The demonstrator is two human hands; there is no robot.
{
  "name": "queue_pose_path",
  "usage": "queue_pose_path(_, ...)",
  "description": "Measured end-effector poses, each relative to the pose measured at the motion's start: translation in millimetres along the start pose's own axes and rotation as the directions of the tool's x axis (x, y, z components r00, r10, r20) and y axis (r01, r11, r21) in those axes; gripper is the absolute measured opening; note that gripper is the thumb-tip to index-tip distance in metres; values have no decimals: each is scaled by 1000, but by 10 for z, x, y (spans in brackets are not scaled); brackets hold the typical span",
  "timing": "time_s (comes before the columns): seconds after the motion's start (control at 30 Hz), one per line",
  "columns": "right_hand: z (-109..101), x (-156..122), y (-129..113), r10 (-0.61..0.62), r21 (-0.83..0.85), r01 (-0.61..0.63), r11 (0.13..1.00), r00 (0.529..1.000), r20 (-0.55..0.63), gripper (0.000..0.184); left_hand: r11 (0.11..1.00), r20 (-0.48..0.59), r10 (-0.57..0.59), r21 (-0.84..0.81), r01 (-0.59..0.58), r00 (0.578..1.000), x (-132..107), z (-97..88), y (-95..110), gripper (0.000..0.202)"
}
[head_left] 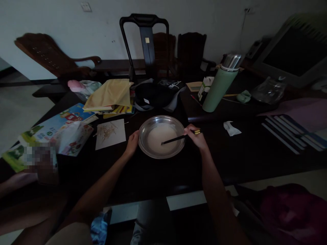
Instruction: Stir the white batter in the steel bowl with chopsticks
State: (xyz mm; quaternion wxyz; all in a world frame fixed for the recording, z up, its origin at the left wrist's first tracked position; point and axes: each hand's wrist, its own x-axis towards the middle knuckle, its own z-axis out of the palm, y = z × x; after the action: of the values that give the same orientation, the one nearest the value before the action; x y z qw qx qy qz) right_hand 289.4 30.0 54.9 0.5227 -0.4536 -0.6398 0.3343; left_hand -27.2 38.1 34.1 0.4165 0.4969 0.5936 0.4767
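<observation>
A wide metal bowl (161, 157) stands on the dark table, with a whitish liquid (159, 132) inside. My left hand (133, 142) grips the bowl's left rim. Black chopsticks with gold bands (175, 139) are held in my right hand (196, 136), at the bowl's right edge. Their tips reach into the liquid near its middle. Whether the right fingers also press on the rim is hard to make out. Left of the bowl, many thin light sticks (107, 132) lie scattered on a white sheet of paper (120, 139).
A green thermos (219, 89) stands behind on the right, near a crumpled tissue (232, 128) and several notebooks (283, 132). Yellow cloth (112, 93), a dark bag (155, 95) and colourful packaging (61, 122) lie behind and left. Another person's arm (17, 182) rests at far left.
</observation>
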Motion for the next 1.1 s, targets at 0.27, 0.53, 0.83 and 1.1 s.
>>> queue_pose_path(0.27,-65,8,27,1,-45,-8,999,988,-153,47,1000,-18,1,-18,-1,1000,2,1,-7,46)
queue_pose_path(0.53,71,34,0,-53,-86,53,995,999,3,38,1000,-26,5,-28,-6,1000,7,8,-23,43)
queue_pose_path(0.83,22,-3,-21,-2,-23,2,1000,1000,7,44,1000,-19,13,-8,-13,1000,-2,2,-7,42)
queue_pose_path(1.1,-49,12,18,9,-27,-14,1000,983,-185,48,1000,-27,12,-5,-13,1000,13,5,-24,42)
